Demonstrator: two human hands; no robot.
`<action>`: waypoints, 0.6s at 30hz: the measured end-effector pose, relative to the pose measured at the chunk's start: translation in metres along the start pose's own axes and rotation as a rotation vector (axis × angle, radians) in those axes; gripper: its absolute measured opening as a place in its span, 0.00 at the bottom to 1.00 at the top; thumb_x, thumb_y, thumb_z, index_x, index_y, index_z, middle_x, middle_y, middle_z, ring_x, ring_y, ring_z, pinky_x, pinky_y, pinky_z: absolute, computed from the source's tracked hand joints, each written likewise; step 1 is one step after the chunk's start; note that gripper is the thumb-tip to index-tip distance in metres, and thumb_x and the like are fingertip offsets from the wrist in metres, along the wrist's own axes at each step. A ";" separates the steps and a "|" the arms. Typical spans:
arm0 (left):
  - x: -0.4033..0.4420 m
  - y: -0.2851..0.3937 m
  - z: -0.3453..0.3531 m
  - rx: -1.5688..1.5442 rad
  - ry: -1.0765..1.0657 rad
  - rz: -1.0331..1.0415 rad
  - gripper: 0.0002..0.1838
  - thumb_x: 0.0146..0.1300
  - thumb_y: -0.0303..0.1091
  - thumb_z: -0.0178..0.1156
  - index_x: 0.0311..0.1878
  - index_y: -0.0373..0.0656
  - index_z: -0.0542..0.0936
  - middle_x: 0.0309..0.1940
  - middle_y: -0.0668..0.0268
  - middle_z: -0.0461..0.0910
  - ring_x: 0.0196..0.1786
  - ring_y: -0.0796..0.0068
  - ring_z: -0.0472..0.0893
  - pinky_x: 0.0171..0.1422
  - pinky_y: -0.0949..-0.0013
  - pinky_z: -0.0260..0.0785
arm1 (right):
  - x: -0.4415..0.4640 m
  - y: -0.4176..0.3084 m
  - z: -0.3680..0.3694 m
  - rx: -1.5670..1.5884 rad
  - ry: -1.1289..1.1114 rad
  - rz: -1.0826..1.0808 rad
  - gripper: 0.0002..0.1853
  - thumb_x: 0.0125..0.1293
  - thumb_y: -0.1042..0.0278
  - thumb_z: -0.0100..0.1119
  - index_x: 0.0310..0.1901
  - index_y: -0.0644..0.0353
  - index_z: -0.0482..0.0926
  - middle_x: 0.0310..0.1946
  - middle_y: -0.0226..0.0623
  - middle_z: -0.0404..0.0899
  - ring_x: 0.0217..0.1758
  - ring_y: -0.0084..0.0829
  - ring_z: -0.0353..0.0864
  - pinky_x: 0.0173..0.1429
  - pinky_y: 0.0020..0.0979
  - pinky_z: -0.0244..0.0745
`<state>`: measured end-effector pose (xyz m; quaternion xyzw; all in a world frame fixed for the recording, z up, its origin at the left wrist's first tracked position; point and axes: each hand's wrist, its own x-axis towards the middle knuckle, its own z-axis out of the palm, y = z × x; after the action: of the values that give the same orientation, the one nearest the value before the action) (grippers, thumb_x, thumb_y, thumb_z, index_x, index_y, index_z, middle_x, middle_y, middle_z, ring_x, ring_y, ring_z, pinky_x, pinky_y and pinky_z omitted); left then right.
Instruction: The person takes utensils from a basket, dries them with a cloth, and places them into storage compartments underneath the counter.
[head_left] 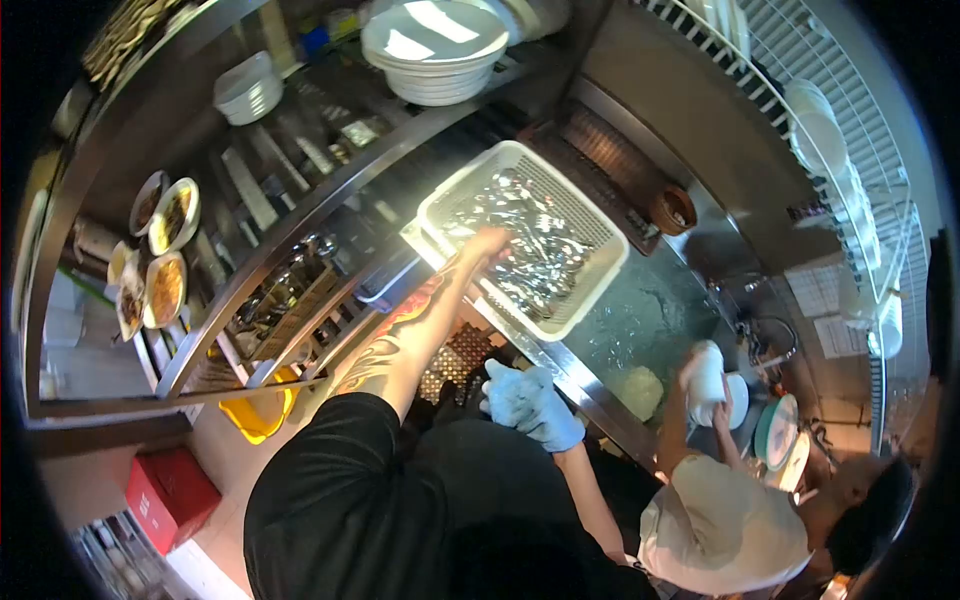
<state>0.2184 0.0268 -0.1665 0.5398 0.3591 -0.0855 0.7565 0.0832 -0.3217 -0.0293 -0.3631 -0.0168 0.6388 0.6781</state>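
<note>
My left hand (487, 246), bare, reaches over the near side of a white plastic basket (590, 213). Its fingers are curled down onto the heap of shiny cutlery (545, 250) in the basket; the fingertips are hard to make out. The basket rests at the sink's near metal edge, partly over the water. Close to my body, my right hand (533, 405) wears a light blue glove. Its fingers are bent inward, and whatever may be inside them is hidden.
To the right, a person in a light shirt (720, 520) handles white dishware (707, 375) at the sink (650, 300). Shelving with stacked white bowls (435, 50) stands at upper left. A wire rack (840, 90) holds dishes. A red box (172, 497) and yellow container (258, 412) sit lower left.
</note>
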 end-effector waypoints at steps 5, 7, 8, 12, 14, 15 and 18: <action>-0.119 0.043 -0.014 0.176 -0.121 -0.001 0.17 0.73 0.41 0.53 0.26 0.46 0.78 0.16 0.71 0.75 0.15 0.83 0.68 0.17 0.76 0.58 | 0.039 -0.027 0.029 -0.030 -0.052 0.048 0.28 0.77 0.49 0.48 0.65 0.64 0.75 0.47 0.42 0.83 0.47 0.42 0.85 0.52 0.41 0.83; -0.152 0.028 -0.029 0.294 -0.131 0.172 0.19 0.75 0.43 0.52 0.30 0.43 0.81 0.19 0.68 0.79 0.18 0.81 0.72 0.22 0.74 0.64 | 0.052 -0.043 0.059 -0.340 -0.152 -0.105 0.21 0.74 0.54 0.56 0.57 0.63 0.80 0.41 0.35 0.83 0.43 0.32 0.84 0.49 0.36 0.82; -0.175 0.022 -0.030 0.349 -0.055 0.237 0.16 0.72 0.39 0.54 0.32 0.40 0.84 0.22 0.68 0.81 0.23 0.79 0.76 0.28 0.71 0.69 | 0.065 -0.045 0.060 -0.496 -0.138 -0.156 0.19 0.73 0.54 0.57 0.54 0.61 0.80 0.40 0.34 0.84 0.42 0.33 0.84 0.48 0.36 0.82; -0.265 -0.051 -0.018 0.576 0.172 0.600 0.12 0.63 0.36 0.56 0.38 0.42 0.87 0.33 0.56 0.88 0.35 0.59 0.87 0.43 0.54 0.78 | 0.150 -0.030 0.025 -1.480 0.264 -0.644 0.13 0.68 0.55 0.59 0.42 0.56 0.83 0.33 0.32 0.84 0.37 0.36 0.84 0.44 0.39 0.82; -0.286 -0.091 -0.005 0.577 0.265 0.675 0.16 0.68 0.40 0.52 0.33 0.40 0.84 0.30 0.49 0.85 0.33 0.48 0.85 0.40 0.48 0.76 | 0.177 -0.021 0.071 -2.107 0.517 -0.484 0.13 0.66 0.56 0.60 0.40 0.56 0.84 0.33 0.33 0.85 0.36 0.35 0.85 0.44 0.39 0.81; -0.290 -0.114 -0.003 0.531 0.382 0.669 0.19 0.71 0.42 0.49 0.32 0.40 0.84 0.29 0.49 0.84 0.33 0.46 0.84 0.40 0.47 0.75 | 0.159 -0.026 0.154 -2.437 0.674 -0.162 0.13 0.65 0.57 0.61 0.42 0.57 0.85 0.34 0.34 0.86 0.37 0.35 0.85 0.43 0.39 0.81; -0.338 -0.131 -0.037 0.410 0.424 0.569 0.24 0.75 0.48 0.49 0.32 0.39 0.83 0.28 0.48 0.84 0.36 0.49 0.85 0.47 0.47 0.73 | 0.209 0.016 0.147 -3.428 0.626 -1.579 0.20 0.59 0.65 0.67 0.52 0.63 0.84 0.43 0.41 0.88 0.44 0.41 0.87 0.52 0.40 0.81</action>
<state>-0.1114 -0.0807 -0.0566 0.7628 0.3190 0.1702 0.5361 0.0361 -0.0701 -0.0215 0.5425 0.5703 0.5481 0.2829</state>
